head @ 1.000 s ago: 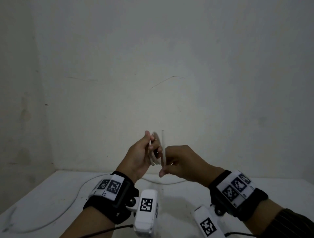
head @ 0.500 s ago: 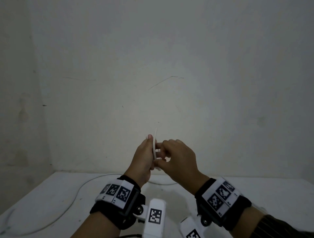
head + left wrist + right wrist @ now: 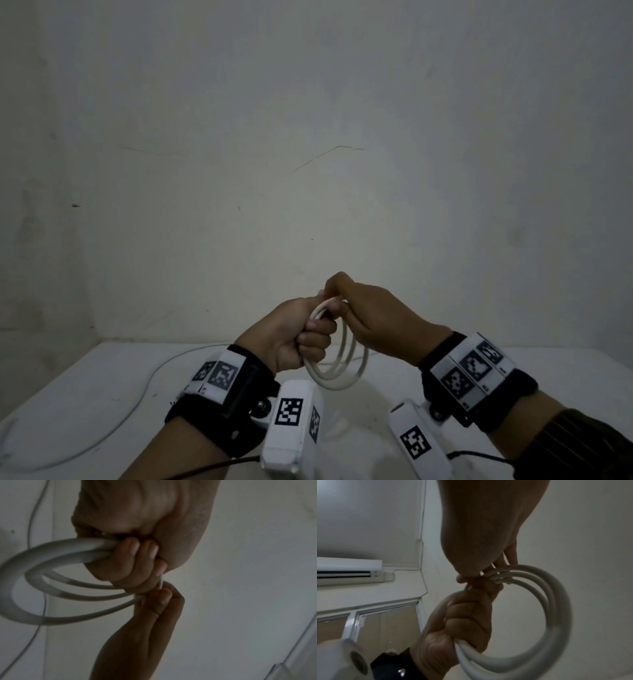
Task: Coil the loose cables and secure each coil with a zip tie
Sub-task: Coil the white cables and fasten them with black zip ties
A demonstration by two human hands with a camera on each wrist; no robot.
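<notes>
Currently both hands are raised above the white desk [image 3: 85, 387], in front of a bare wall [image 3: 308, 137]. The left hand [image 3: 291, 335] is closed in a fist around one side of the coiled white cable [image 3: 337, 380]; the left wrist view shows its fingers [image 3: 135, 555] curled over the bundled turns, which pass through the fist. About three turns hang below the fist as a round loop, clear of the desk.

The right hand [image 3: 383, 322] meets the left at the top of the coil, fingertips bunched together there. In the left wrist view its fingertips [image 3: 163, 595] pinch a thin white strip [image 3: 160, 584], possibly the zip tie; too small and blurred to confirm. In the right wrist view the turns are gathered side by side where the two hands touch, with the coil [image 3: 556, 601] opening out to the right of them.

A second white cable [image 3: 113, 425] lies loose on the desk, curving from the far edge round toward the left near corner. Both wrists carry black bands with printed markers and white camera housings. An air-conditioning unit [image 3: 347, 572] shows high on the wall in the right wrist view.
</notes>
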